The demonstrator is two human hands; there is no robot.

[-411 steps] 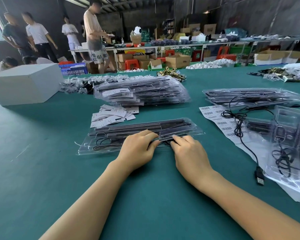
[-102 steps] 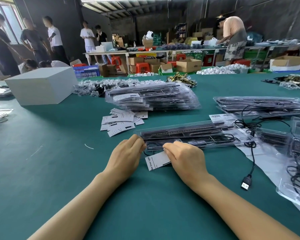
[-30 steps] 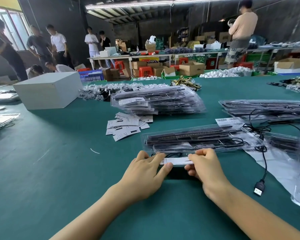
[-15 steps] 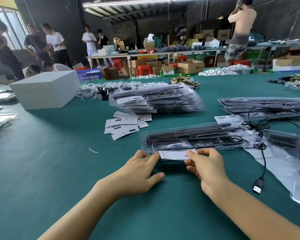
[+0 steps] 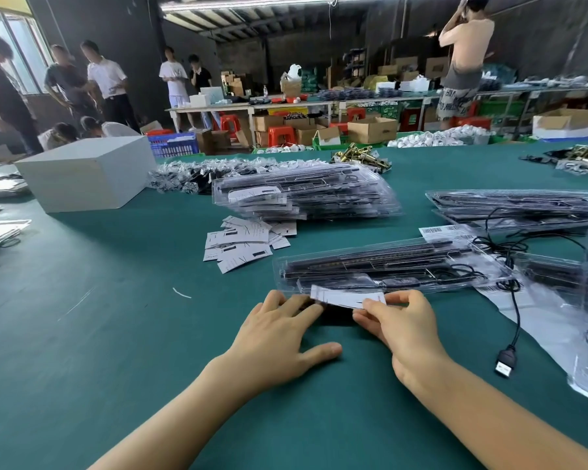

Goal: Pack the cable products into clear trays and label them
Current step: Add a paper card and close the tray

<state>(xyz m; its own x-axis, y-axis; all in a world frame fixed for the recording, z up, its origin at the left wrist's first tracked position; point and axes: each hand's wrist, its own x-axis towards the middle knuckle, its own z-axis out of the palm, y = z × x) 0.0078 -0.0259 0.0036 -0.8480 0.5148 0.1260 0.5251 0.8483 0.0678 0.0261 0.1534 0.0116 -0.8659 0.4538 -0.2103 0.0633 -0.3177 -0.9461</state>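
Against the near edge of the clear tray (image 5: 381, 266), I pinch a white label (image 5: 345, 297) with my right hand (image 5: 404, 330), while my left hand (image 5: 279, 337) lies flat, fingers straight.

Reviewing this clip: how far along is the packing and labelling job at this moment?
Done: a stack of packed trays with cards inside sits mid-table. In hand: one filled clear tray lies in front; the right hand pinches a paper label at its near edge, and the left hand lies flat beside it. Left: loose labels, more trays on the right, and a loose USB cable await.
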